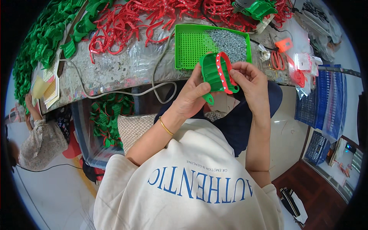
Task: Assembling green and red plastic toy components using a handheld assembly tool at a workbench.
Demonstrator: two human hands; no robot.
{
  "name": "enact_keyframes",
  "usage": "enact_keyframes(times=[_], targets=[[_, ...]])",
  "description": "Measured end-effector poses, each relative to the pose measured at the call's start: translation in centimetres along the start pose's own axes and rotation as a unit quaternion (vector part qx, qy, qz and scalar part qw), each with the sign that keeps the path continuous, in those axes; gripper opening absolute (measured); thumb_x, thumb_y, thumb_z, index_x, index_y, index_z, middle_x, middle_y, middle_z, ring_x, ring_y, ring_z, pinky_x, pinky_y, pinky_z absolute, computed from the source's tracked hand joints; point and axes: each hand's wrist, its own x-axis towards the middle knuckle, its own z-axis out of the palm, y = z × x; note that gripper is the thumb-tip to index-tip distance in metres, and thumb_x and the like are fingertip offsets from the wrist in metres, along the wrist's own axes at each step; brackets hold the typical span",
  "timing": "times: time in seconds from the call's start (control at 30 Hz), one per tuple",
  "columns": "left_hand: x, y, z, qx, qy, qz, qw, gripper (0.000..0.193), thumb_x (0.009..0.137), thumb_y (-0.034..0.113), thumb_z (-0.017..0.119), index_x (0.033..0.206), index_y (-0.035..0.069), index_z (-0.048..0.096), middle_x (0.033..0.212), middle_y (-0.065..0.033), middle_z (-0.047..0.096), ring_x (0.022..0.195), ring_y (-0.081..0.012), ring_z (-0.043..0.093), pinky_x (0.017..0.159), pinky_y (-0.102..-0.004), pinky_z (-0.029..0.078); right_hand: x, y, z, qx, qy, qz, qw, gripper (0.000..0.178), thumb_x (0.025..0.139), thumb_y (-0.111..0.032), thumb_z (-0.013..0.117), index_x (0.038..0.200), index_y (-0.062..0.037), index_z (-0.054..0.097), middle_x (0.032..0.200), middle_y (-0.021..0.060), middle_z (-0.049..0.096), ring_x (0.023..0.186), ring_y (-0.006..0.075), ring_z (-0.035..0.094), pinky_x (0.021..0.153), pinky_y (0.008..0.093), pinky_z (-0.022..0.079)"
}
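My left hand (192,94) grips a curved, ribbed green plastic piece (209,72) with small tabs at its ends, the thumb across its lower part. Over that piece lies a bent red plastic strip (220,73) marked with white triangles. My right hand (251,81) pinches the strip's right side between thumb and fingers. Just beyond my hands, a bright green perforated tray (191,46) stands on the worktable (126,73). Small metal screws (232,45) are heaped in its right half.
Loose red strips (134,23) and green pieces (42,38) cover the table's far side and left. Grey cable (153,86) loops over the front edge. Orange-handled scissors (277,60) lie at right. Below stands a bin (86,142) of green-and-red pieces. Another person's sleeve (40,143) shows far left.
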Motion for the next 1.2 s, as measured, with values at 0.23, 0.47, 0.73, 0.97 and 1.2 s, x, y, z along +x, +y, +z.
enact_keyframes(times=[0.23, 0.47, 0.73, 0.97, 1.2], targets=[[0.0, -0.1, -0.3, 0.004, 0.012, -0.006, 1.000, 0.097, 0.074, 0.023, 0.079, 0.148, 0.015, 0.017, 0.141, -0.0082, 0.036, 0.126, -0.0223, 0.043, 0.100, -0.0405, 0.042, -0.3, 0.1, 0.8, -0.051, 0.038, -0.020, 0.998, 0.016, 0.087, -0.004, 0.063, 0.101, 0.0022, 0.062, 0.088, 0.0023, 0.064, 0.075, 0.0049, 0.058, 0.070, 0.0184, 0.048], [-0.2, 0.0, 0.2, 0.072, 0.051, -0.010, 0.996, 0.097, 0.070, 0.018, 0.080, 0.147, 0.016, 0.021, 0.138, -0.0071, 0.038, 0.119, -0.0184, 0.044, 0.095, -0.0337, 0.043, -0.8, 0.2, 2.0, -0.120, 0.092, -0.030, 0.988, 0.015, 0.087, -0.005, 0.063, 0.100, 0.0026, 0.062, 0.087, 0.0029, 0.064, 0.075, 0.0055, 0.059, 0.069, 0.0189, 0.049], [-0.1, -0.3, 0.1, 0.143, 0.069, 0.023, 0.987, 0.091, 0.073, 0.015, 0.077, 0.147, 0.016, 0.023, 0.131, -0.0082, 0.043, 0.111, -0.0152, 0.048, 0.088, -0.0281, 0.046, -0.9, 0.8, 2.1, -0.114, 0.088, -0.021, 0.989, 0.016, 0.087, -0.004, 0.064, 0.101, 0.0031, 0.061, 0.088, 0.0039, 0.064, 0.075, 0.0068, 0.059, 0.070, 0.0194, 0.049], [-0.5, 0.2, -0.3, 0.101, 0.038, -0.004, 0.994, 0.086, 0.078, 0.017, 0.070, 0.148, 0.015, 0.020, 0.131, -0.0070, 0.045, 0.109, -0.0143, 0.049, 0.089, -0.0288, 0.045, -0.7, 1.3, 1.2, -0.072, 0.056, -0.012, 0.996, 0.017, 0.086, -0.002, 0.064, 0.102, 0.0016, 0.059, 0.088, 0.0021, 0.062, 0.077, 0.0056, 0.058, 0.071, 0.0183, 0.047], [-1.0, 0.1, -2.6, -0.148, -0.060, -0.115, 0.980, 0.083, 0.080, 0.036, 0.067, 0.146, 0.013, 0.022, 0.132, -0.0134, 0.047, 0.117, -0.0278, 0.053, 0.096, -0.0466, 0.045, -1.0, 0.3, 0.9, 0.102, -0.065, 0.054, 0.991, 0.041, 0.080, -0.006, 0.067, 0.116, -0.0027, 0.050, 0.103, 0.0034, 0.056, 0.090, 0.0088, 0.054, 0.074, 0.0219, 0.045]])
